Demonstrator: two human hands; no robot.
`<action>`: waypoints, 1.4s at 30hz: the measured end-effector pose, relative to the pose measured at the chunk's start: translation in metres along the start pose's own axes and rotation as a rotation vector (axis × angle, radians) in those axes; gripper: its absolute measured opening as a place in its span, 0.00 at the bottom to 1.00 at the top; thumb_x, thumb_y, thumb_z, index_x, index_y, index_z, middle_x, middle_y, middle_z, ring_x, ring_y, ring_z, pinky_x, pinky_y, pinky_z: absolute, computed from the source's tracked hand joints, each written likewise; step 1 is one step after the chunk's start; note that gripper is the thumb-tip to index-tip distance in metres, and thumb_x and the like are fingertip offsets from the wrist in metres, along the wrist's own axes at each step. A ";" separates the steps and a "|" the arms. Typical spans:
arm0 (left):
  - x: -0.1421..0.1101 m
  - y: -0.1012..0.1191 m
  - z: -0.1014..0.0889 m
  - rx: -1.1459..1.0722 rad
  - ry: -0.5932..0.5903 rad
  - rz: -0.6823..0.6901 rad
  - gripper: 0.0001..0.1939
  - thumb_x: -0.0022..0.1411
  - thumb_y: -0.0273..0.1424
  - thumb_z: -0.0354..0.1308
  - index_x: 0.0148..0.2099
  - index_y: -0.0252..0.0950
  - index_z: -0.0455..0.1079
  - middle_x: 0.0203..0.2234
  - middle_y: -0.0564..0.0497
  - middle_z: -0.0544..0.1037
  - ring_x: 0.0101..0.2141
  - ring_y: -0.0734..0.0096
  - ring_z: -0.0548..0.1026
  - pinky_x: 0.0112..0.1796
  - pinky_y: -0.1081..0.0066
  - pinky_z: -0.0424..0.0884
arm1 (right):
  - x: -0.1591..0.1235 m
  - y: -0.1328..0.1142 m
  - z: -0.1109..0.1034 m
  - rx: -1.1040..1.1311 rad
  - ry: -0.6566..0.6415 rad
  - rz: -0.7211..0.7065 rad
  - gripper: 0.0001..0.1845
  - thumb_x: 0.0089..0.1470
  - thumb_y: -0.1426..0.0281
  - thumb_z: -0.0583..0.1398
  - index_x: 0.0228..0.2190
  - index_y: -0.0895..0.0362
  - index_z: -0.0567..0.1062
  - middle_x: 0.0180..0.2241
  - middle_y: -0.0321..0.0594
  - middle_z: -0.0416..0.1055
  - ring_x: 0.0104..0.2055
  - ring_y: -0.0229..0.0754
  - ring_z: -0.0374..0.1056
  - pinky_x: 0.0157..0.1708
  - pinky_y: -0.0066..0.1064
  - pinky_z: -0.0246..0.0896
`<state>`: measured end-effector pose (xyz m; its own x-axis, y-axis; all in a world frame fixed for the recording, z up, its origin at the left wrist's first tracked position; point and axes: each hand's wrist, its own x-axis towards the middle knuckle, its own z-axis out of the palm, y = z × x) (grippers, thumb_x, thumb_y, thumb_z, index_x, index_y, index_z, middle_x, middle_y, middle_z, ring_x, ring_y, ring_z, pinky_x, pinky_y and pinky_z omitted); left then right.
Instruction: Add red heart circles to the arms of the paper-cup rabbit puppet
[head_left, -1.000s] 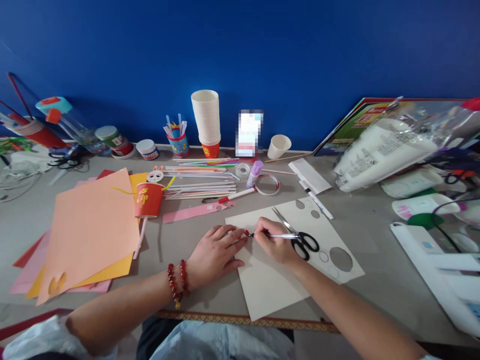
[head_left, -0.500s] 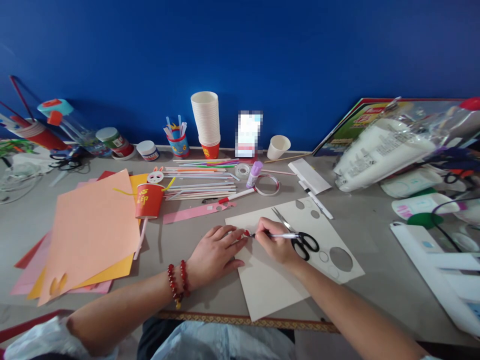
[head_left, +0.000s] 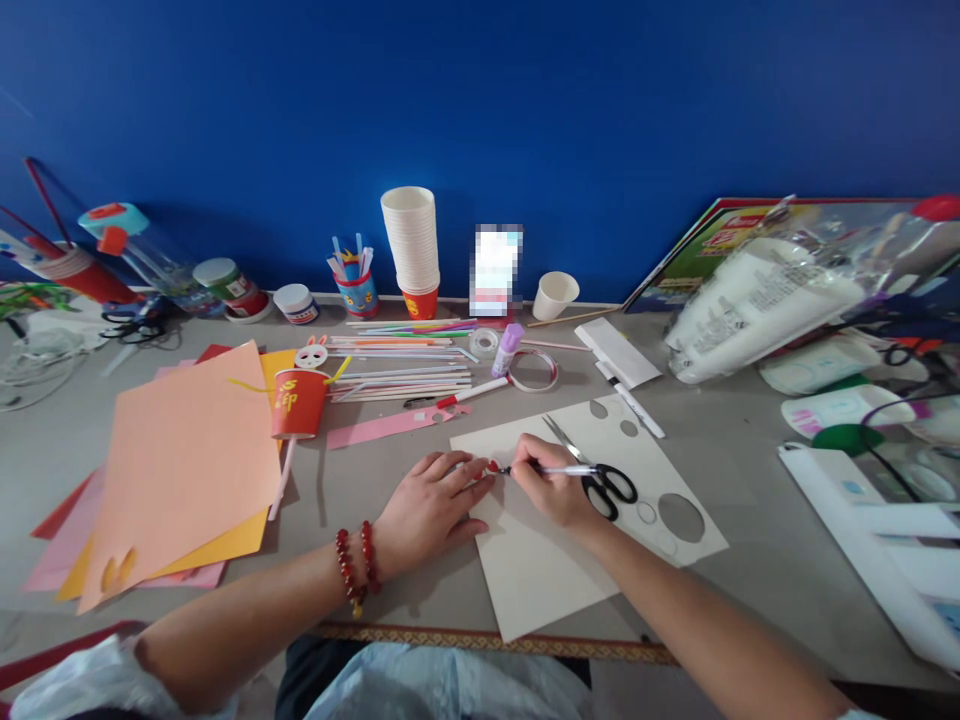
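Note:
My right hand (head_left: 551,480) grips a pen (head_left: 566,470). Its tip points left at a small red-and-white piece (head_left: 491,467) lying on the white sheet. Palm down, my left hand (head_left: 439,503) rests at the sheet's left edge with fingers extended, the fingertips pressing beside or on that small piece, which they partly hide. The white sheet (head_left: 540,590) has several round holes cut in it. Black-handled scissors (head_left: 619,485) lie on it just past my right hand, blades partly apart.
Coloured paper sheets (head_left: 187,470) and a red paper cup (head_left: 298,403) with a rabbit face are on the left. Straws (head_left: 412,375), a glue stick (head_left: 508,350) and stacked cups (head_left: 411,240) stand or lie behind. Bagged cups (head_left: 757,310) lie at right.

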<state>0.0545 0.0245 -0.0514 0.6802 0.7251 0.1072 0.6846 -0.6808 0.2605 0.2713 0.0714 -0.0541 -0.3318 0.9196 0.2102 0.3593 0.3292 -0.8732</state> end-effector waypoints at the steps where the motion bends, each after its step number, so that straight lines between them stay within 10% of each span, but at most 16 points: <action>1: 0.000 0.000 0.000 0.000 -0.001 0.000 0.26 0.70 0.45 0.50 0.64 0.40 0.63 0.62 0.45 0.67 0.58 0.54 0.64 0.55 0.54 0.63 | 0.000 0.000 0.000 0.000 0.002 0.000 0.12 0.50 0.75 0.53 0.19 0.53 0.58 0.17 0.28 0.53 0.21 0.35 0.50 0.23 0.28 0.46; 42: 0.000 -0.001 0.000 -0.003 -0.003 -0.003 0.27 0.70 0.46 0.48 0.65 0.40 0.62 0.62 0.45 0.67 0.58 0.54 0.64 0.55 0.54 0.62 | 0.002 -0.001 0.001 -0.078 -0.061 -0.049 0.11 0.52 0.74 0.53 0.20 0.53 0.59 0.19 0.30 0.57 0.22 0.36 0.54 0.25 0.29 0.49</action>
<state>0.0536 0.0255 -0.0514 0.6793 0.7265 0.1035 0.6855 -0.6786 0.2638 0.2693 0.0726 -0.0535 -0.4020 0.8882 0.2223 0.4075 0.3910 -0.8252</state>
